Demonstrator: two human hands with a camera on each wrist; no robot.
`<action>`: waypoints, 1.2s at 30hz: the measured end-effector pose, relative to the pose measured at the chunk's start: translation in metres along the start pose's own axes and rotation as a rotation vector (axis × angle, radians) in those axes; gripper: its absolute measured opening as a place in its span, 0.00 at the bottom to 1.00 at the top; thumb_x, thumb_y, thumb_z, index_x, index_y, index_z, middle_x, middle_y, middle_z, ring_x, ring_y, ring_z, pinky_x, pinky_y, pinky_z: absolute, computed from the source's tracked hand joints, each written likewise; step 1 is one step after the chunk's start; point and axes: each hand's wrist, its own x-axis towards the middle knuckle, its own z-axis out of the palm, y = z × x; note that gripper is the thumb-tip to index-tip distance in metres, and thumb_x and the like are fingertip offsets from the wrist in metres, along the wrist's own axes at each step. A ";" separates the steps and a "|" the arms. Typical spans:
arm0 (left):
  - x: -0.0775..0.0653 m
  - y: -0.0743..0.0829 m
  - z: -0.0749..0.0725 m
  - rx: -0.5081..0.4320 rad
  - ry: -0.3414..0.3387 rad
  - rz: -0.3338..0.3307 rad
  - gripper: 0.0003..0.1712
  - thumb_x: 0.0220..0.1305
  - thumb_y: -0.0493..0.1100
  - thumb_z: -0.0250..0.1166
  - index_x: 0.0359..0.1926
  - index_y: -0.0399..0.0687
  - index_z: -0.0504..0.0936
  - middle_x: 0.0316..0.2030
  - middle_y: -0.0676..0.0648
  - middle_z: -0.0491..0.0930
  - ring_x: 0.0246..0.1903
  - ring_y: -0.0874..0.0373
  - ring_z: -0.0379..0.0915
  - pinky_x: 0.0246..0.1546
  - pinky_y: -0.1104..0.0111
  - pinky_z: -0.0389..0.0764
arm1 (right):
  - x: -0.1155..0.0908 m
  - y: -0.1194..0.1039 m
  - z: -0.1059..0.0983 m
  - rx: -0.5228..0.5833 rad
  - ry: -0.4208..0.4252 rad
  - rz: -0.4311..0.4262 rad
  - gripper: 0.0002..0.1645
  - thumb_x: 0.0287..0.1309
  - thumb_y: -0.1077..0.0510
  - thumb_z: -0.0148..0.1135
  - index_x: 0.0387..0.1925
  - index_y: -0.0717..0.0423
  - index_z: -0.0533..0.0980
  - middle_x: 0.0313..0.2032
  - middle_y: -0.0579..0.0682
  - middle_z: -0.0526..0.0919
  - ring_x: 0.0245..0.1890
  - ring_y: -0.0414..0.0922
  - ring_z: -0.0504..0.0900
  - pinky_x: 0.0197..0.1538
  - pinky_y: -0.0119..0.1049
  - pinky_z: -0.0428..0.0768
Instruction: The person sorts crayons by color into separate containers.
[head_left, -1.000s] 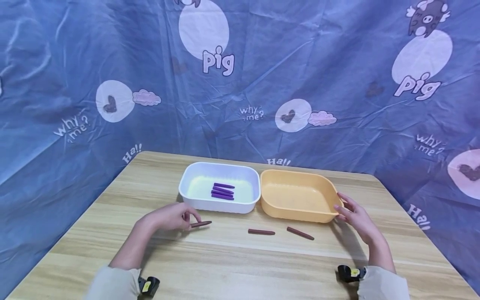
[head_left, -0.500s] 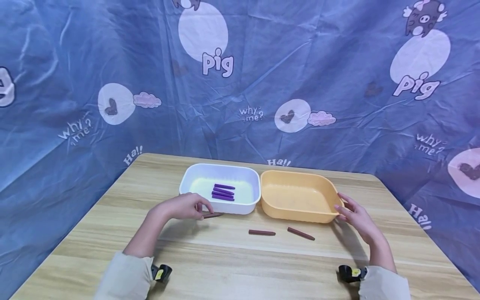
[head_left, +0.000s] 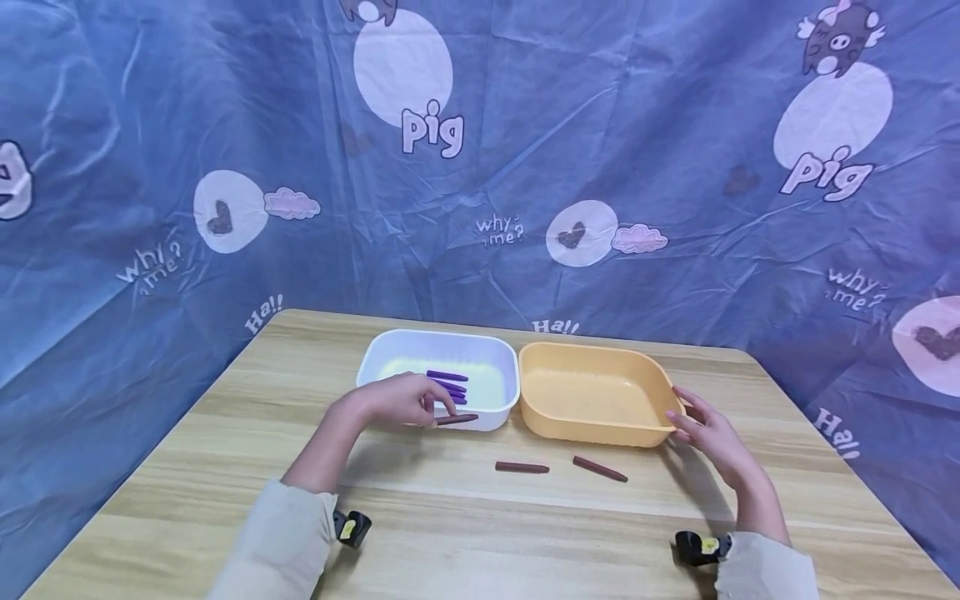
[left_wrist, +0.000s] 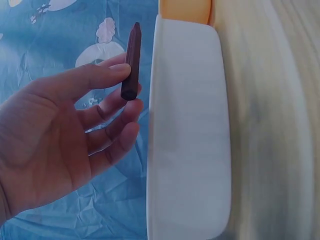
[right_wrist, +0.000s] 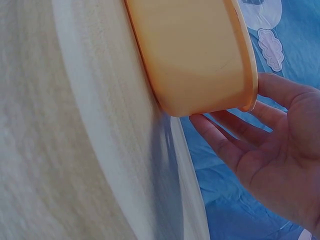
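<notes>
My left hand (head_left: 401, 398) pinches a brown crayon (left_wrist: 132, 62) between thumb and fingers, above the near rim of the white bin (head_left: 491, 419). In the head view the crayon overlaps the bin's front wall, its pointed end to the right. Several purple crayons (head_left: 447, 377) lie inside the white bin, partly hidden behind my fingers. At the right, my right hand (head_left: 712, 437) grips the near right corner of the orange bin (right_wrist: 200, 60), thumb over the rim and fingers against the outer wall. Nothing lies in the orange bin.
Two more brown crayons lie on the wooden table in front of the bins, the left crayon (head_left: 522, 467) level and the right crayon (head_left: 600, 469) slanted. The bins stand side by side near the back edge. A blue printed curtain (head_left: 420, 233) hangs behind.
My left hand has carried the brown crayon to the right and up, from the table in front of the white bin to its near rim. My right hand stays on the orange bin.
</notes>
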 end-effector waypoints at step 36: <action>0.094 0.042 -0.011 0.105 -0.035 0.008 0.16 0.55 0.30 0.62 0.46 0.45 0.81 0.30 0.48 0.78 0.28 0.60 0.71 0.24 0.74 0.74 | 0.000 0.001 0.001 0.013 -0.001 0.008 0.40 0.67 0.55 0.49 0.68 0.69 0.42 0.60 0.78 0.50 0.42 0.30 0.73 0.47 0.30 0.78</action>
